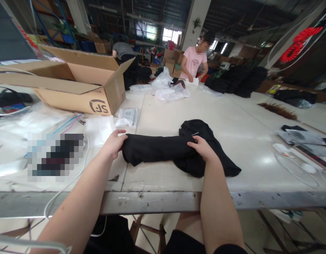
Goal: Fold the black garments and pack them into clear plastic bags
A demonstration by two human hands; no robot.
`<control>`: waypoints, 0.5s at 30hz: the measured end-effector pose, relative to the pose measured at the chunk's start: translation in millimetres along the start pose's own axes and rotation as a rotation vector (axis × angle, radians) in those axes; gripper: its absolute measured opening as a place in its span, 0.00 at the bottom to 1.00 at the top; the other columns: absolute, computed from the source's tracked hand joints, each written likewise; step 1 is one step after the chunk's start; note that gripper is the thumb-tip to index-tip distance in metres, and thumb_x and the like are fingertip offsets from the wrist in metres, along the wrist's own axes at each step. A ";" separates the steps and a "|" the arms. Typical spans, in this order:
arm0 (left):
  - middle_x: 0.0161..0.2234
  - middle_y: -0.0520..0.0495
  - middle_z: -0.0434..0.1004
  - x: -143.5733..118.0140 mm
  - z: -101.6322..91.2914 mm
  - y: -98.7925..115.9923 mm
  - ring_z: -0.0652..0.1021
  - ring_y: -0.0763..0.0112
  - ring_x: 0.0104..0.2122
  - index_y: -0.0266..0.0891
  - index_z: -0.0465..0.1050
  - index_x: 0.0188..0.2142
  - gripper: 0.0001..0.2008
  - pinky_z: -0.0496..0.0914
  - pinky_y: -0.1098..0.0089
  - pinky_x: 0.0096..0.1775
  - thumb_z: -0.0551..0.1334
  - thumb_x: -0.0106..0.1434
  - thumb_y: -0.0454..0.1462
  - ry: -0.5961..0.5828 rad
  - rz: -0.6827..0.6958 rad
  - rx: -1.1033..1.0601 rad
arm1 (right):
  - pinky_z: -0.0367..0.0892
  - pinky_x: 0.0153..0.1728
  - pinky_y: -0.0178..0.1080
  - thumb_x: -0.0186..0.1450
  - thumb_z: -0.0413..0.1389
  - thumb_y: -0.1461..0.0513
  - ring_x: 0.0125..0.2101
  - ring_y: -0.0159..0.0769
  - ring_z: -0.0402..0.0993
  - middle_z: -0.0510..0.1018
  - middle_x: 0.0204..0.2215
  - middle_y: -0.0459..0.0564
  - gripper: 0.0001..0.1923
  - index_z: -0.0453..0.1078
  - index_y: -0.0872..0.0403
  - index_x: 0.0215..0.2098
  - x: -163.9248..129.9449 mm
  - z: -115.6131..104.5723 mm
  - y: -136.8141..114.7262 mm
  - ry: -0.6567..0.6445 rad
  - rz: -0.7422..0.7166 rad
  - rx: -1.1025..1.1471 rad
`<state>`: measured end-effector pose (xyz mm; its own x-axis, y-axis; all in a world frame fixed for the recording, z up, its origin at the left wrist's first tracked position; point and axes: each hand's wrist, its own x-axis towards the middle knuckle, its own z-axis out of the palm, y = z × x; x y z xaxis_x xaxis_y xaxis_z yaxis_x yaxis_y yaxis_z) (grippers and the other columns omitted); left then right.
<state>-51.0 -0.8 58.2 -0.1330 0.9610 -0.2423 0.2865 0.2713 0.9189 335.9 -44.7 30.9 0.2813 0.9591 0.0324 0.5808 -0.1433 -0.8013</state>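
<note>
Mid-frame, the left hand [115, 144] and right hand [202, 146] pinch opposite ends of folded black cloth [156, 149], probably to hold it straight.

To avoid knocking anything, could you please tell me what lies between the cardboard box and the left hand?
Two pale, flat packets lie between the left hand and the cardboard box in the head view.

White table [157, 116], metal front edge [163, 203]. Black cloth [157, 150] lies near, middle. Cardboard box [80, 98] left, flat packets [125, 119] just beside it. Clear plastic bags [168, 92] far middle, black piles [237, 79] far right. Brown fluffy strip [279, 111] right; phone [314, 157] and white cable [291, 171] near right.
</note>
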 end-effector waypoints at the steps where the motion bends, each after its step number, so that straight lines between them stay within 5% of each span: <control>1: 0.28 0.49 0.72 1.5 -0.2 -2.6 0.76 0.65 0.27 0.42 0.66 0.53 0.26 0.70 0.66 0.30 0.59 0.53 0.40 0.014 0.012 0.085 | 0.71 0.47 0.46 0.58 0.64 0.55 0.42 0.44 0.78 0.80 0.42 0.55 0.23 0.74 0.55 0.50 0.0 -0.1 0.7 0.011 0.028 -0.048; 3: 0.33 0.43 0.76 1.7 0.8 -6.5 0.78 0.57 0.35 0.40 0.68 0.51 0.22 0.72 0.59 0.37 0.59 0.55 0.39 0.097 0.111 0.295 | 0.69 0.50 0.47 0.58 0.63 0.51 0.45 0.46 0.77 0.79 0.45 0.58 0.29 0.72 0.55 0.54 0.6 -1.2 2.0 0.003 0.077 -0.133; 7: 0.56 0.33 0.71 -11.4 16.6 -7.3 0.72 0.48 0.56 0.38 0.70 0.52 0.18 0.64 0.50 0.55 0.52 0.65 0.38 0.346 0.560 0.622 | 0.68 0.49 0.49 0.60 0.58 0.40 0.45 0.49 0.76 0.79 0.44 0.60 0.33 0.73 0.56 0.51 1.4 -6.1 1.7 0.011 0.098 -0.264; 10: 0.64 0.38 0.63 -27.4 43.0 -12.4 0.62 0.51 0.65 0.40 0.68 0.58 0.23 0.59 0.52 0.62 0.50 0.69 0.45 0.100 0.779 0.799 | 0.70 0.44 0.48 0.59 0.56 0.36 0.37 0.49 0.79 0.81 0.38 0.59 0.35 0.75 0.55 0.47 -0.4 -10.2 0.8 -0.071 0.143 -0.311; 12: 0.69 0.40 0.56 -35.1 60.7 -21.2 0.52 0.45 0.69 0.43 0.62 0.65 0.30 0.53 0.48 0.64 0.51 0.68 0.53 -0.106 0.737 0.934 | 0.71 0.41 0.47 0.57 0.58 0.36 0.33 0.48 0.79 0.82 0.36 0.59 0.36 0.75 0.56 0.48 -2.3 -12.1 1.0 -0.148 0.147 -0.308; 15: 0.71 0.39 0.47 -37.1 74.2 -34.9 0.44 0.38 0.70 0.46 0.55 0.69 0.40 0.45 0.41 0.64 0.51 0.64 0.62 -0.216 0.594 1.052 | 0.71 0.45 0.48 0.51 0.65 0.39 0.41 0.53 0.79 0.82 0.41 0.62 0.37 0.75 0.57 0.48 -5.1 -13.2 1.0 -0.147 0.080 -0.314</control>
<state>14.3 -42.0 12.0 0.4105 0.9118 -0.0096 0.8885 -0.3976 0.2292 345.1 -52.9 37.8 0.2362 0.9633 -0.1275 0.7743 -0.2659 -0.5742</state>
